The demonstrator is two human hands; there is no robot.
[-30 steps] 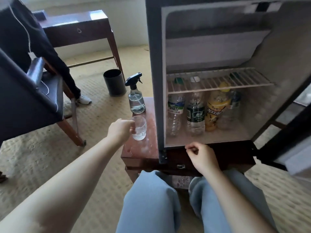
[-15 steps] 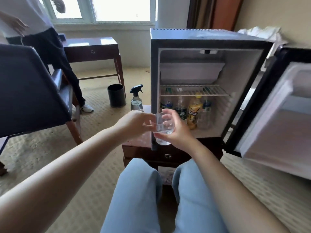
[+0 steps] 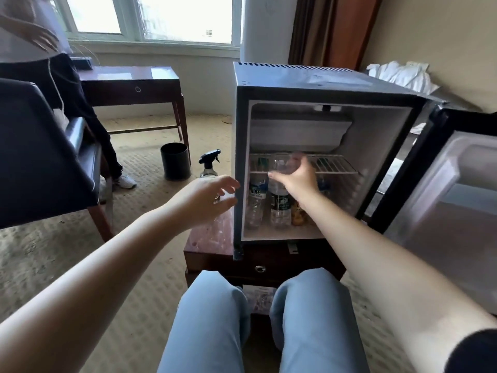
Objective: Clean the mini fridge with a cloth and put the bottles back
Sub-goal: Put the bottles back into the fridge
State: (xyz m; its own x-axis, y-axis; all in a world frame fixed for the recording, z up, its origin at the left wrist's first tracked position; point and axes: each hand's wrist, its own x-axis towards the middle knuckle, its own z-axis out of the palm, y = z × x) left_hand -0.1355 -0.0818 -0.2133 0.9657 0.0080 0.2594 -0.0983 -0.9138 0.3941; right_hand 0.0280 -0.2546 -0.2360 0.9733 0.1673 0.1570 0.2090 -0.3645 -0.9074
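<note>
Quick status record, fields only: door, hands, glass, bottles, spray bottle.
fridge door: open, swung right
right hand: grips the glass inside the fridge
glass: clear, blurred, at wire shelf level
left hand: open, empty, beside the fridge's left edge
bottles: upright on the fridge floor, under the shelf
spray bottle: behind the left hand, base hidden

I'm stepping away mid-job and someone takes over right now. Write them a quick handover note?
Right hand grips a clear glass at the wire shelf inside the open mini fridge.
Left hand is open, holding nothing, by the fridge's left wall.
Bottles stand on the fridge floor under the shelf; the spray bottle is left of the fridge.
Done: bottles are in.
Left: place the glass; wiping cannot be confirmed, no cloth in either hand.
</note>
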